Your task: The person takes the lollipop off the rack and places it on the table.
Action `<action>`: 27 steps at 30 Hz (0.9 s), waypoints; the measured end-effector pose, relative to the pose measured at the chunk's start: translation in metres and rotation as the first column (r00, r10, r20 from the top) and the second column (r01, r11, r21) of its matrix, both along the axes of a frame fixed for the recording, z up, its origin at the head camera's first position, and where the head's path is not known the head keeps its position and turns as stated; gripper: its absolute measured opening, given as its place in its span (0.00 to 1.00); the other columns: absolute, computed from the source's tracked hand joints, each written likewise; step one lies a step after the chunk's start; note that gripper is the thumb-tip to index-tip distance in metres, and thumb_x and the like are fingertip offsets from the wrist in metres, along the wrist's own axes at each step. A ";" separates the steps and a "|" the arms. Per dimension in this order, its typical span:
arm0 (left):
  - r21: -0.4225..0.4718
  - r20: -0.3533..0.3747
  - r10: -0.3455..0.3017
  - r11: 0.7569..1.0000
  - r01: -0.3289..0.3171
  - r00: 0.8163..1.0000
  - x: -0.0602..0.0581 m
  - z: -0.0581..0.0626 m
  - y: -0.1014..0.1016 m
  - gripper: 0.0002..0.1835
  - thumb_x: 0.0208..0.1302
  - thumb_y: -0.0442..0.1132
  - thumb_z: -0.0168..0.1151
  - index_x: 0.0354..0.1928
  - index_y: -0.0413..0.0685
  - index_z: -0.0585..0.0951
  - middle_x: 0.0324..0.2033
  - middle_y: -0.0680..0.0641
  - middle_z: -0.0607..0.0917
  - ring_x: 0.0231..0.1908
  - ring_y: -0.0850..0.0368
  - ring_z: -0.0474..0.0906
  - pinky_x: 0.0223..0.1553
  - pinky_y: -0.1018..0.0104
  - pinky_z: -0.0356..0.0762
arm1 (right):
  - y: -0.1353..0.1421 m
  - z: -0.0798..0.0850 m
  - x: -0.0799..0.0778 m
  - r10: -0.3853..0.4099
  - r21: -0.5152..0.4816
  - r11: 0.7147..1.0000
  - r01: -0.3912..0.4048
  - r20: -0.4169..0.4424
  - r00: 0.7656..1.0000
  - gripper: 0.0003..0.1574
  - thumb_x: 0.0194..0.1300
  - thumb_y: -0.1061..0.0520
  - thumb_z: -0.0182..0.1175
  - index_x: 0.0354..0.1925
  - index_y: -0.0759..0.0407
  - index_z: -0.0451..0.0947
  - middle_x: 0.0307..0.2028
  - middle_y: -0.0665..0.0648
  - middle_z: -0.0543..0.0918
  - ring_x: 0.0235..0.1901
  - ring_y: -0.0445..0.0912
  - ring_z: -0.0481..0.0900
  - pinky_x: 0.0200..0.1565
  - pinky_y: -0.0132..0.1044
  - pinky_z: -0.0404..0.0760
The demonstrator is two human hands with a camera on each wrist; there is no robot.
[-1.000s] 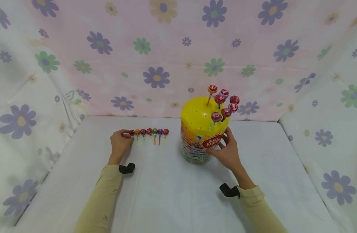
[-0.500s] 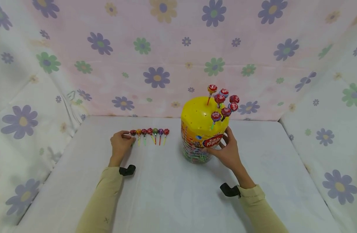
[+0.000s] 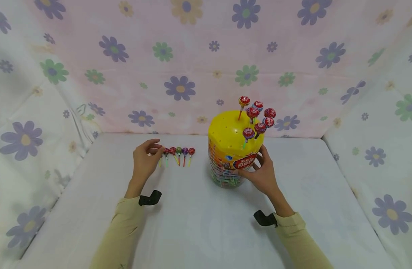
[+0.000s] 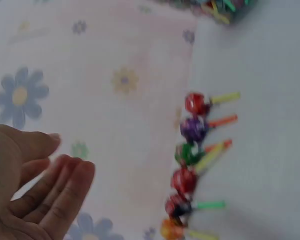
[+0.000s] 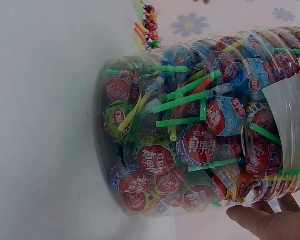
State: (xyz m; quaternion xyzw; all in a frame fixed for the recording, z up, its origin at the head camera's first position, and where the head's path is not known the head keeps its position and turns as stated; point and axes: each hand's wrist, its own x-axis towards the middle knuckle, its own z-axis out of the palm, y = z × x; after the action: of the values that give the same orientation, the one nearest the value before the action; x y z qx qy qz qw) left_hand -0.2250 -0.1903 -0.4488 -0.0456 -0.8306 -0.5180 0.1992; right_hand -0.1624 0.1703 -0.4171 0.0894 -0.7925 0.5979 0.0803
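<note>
Head view: on a white table [image 3: 199,224], a clear jar [image 3: 222,160] with a yellow lid [image 3: 226,130] stands upright at four o'clock from centre. Seven lollipops [image 3: 253,113] stick up from the lid, between twelve and three o'clock. The right hand [image 3: 263,175] grips the jar's near side and right flank. At eight o'clock lies a row of lollipops [image 3: 179,151], candy heads toward twelve, sticks toward six. The left hand [image 3: 146,160] hovers at the row's nine o'clock end, partly hiding it. Behind hangs a flowered cloth [image 3: 192,67].

Left wrist view: the left hand, at eight o'clock, is relaxed, fingers loosely bent, thumb apart from them. The row runs from two o'clock to near six.

Right wrist view: wrapped lollipops fill the jar at three o'clock; the gripping fingers [image 5: 270,222] show at four. The row appears at twelve.
</note>
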 end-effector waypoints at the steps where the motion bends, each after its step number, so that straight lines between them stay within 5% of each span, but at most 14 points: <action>1: 0.018 -0.029 -0.018 1.000 0.019 0.999 0.002 0.004 0.006 0.16 0.66 0.29 0.67 0.55 0.32 0.83 0.39 0.32 0.87 0.37 0.38 0.86 0.33 0.86 0.77 | 0.000 0.000 0.000 0.001 -0.001 1.000 -0.001 -0.002 1.000 0.56 0.56 0.69 0.74 0.75 0.64 0.54 0.68 0.68 0.65 0.68 0.65 0.68 0.66 0.63 0.70; 9: 0.166 -0.173 -0.154 0.969 0.183 0.973 0.025 0.043 0.060 0.15 0.67 0.28 0.66 0.55 0.35 0.83 0.41 0.35 0.86 0.40 0.56 0.84 0.39 0.80 0.82 | 0.001 -0.002 -0.001 0.002 -0.014 1.000 -0.002 0.004 1.000 0.58 0.56 0.69 0.74 0.76 0.62 0.54 0.69 0.68 0.65 0.69 0.66 0.67 0.67 0.64 0.70; 13: 0.270 -0.214 -0.278 0.905 0.330 0.936 0.035 0.066 0.082 0.16 0.66 0.26 0.65 0.55 0.34 0.82 0.44 0.35 0.85 0.42 0.58 0.84 0.43 0.71 0.86 | 0.000 -0.001 -0.001 -0.004 -0.004 1.000 0.004 0.008 1.000 0.57 0.56 0.69 0.74 0.76 0.63 0.53 0.70 0.68 0.64 0.70 0.66 0.65 0.67 0.64 0.70; 18: 0.268 -0.257 -0.403 0.843 0.465 0.878 0.051 0.094 0.114 0.16 0.66 0.23 0.63 0.56 0.30 0.80 0.48 0.34 0.85 0.47 0.55 0.85 0.49 0.65 0.86 | 0.006 -0.021 -0.011 -0.010 -0.011 1.000 0.010 -0.012 1.000 0.59 0.56 0.69 0.74 0.77 0.60 0.53 0.72 0.67 0.63 0.71 0.67 0.65 0.66 0.65 0.69; 27: 0.226 -0.251 -0.521 0.788 0.573 0.816 0.061 0.107 0.169 0.19 0.69 0.27 0.63 0.60 0.31 0.78 0.53 0.35 0.84 0.53 0.44 0.84 0.55 0.62 0.84 | 0.011 -0.038 -0.017 -0.019 -0.019 1.000 0.019 -0.049 0.999 0.60 0.56 0.66 0.75 0.78 0.55 0.54 0.71 0.61 0.65 0.70 0.64 0.67 0.66 0.63 0.71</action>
State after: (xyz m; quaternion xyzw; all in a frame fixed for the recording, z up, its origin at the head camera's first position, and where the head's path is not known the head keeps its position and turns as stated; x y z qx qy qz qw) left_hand -0.1640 -0.0210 -0.3414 -0.3008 -0.6749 -0.6636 0.1169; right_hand -0.1798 0.1812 -0.4555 0.0956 -0.7855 0.6022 0.1061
